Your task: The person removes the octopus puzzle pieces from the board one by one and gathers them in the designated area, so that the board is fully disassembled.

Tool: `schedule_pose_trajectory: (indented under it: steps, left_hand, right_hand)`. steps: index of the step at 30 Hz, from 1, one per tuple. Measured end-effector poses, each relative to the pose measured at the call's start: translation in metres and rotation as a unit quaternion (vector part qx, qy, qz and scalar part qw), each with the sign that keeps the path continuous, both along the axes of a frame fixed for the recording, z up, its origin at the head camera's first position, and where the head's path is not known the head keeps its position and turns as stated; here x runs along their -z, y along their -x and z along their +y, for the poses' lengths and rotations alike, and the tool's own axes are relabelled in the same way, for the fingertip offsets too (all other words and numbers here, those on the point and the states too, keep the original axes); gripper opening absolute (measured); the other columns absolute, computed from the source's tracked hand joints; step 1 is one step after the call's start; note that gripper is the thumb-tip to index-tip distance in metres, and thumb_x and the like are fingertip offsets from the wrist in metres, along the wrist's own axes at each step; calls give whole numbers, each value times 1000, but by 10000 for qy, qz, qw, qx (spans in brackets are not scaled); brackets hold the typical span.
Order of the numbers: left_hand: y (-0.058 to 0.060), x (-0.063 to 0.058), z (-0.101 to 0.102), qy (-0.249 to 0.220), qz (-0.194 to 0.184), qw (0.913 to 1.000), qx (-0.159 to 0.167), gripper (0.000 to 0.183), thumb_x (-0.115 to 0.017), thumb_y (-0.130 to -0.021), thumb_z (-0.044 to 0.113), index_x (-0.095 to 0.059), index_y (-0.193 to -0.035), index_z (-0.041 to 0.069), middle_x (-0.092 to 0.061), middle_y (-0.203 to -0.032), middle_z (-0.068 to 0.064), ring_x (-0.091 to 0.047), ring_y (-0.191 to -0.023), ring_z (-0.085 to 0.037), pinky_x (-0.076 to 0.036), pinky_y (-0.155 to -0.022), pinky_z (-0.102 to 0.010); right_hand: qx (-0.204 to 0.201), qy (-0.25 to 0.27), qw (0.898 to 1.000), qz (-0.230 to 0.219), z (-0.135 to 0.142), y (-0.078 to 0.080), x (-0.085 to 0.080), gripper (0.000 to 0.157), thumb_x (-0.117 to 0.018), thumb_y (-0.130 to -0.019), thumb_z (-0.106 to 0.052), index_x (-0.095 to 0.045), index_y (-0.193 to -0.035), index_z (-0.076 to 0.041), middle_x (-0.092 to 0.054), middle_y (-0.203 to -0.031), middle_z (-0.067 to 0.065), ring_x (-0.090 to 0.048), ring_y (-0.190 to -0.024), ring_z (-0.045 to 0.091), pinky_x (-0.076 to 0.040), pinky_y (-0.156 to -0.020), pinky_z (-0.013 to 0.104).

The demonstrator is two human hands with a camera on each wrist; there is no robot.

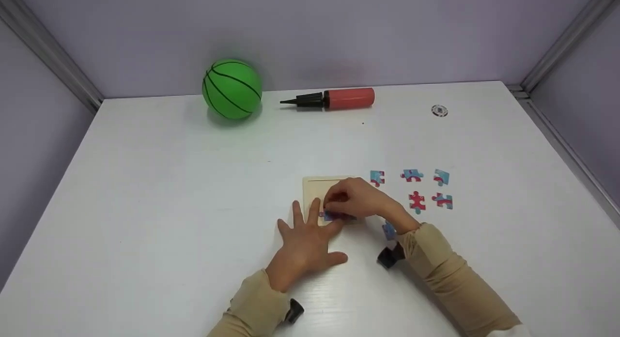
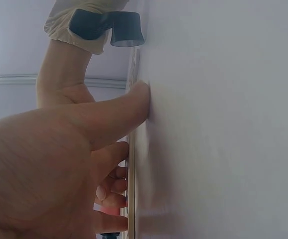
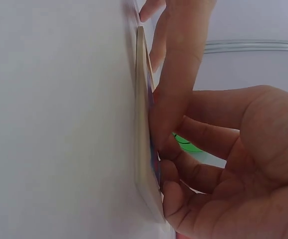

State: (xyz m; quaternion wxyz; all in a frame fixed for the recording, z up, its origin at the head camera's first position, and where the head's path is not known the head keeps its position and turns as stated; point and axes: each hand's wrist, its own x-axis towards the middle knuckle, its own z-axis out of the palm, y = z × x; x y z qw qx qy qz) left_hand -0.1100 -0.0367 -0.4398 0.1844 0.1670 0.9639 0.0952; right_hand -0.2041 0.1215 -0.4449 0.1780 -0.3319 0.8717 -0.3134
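A small wooden puzzle board (image 1: 314,188) lies flat on the white table, with blue-and-red jigsaw pieces (image 1: 329,216) along its near side. My left hand (image 1: 304,246) is spread, its fingertips resting on the board's near left part and its thumb on the table. Over the board, my right hand (image 1: 359,197) has its fingers and thumb curled together at a jigsaw piece, which they mostly cover. In the right wrist view, the right fingertips meet low at the corner of the board (image 3: 142,129), beside a left finger.
To the right lie several loose jigsaw pieces (image 1: 416,201), one piece (image 1: 389,231) partly under the right wrist. A green ball (image 1: 232,89), a red-and-black hand pump (image 1: 348,99) and a round chip (image 1: 440,111) are at the back. Walls enclose the table's back and sides.
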Motion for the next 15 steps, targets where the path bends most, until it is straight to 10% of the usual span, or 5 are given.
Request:
schedule_pose_trajectory:
  steps: [15]
  left_hand:
    - [0,1,0,-101,-16,9999,-67,68,-62,-83,61,-41,-145,39,-11,-159,-15,-6,-138,-56,-24,-94,-76]
  right_hand:
    - [271,180,9991,-278,-3,-5,-1,8,-67,-87,-5,-68,-95,-6,-61,-82,1,-53,-74,14,-46,-71,30]
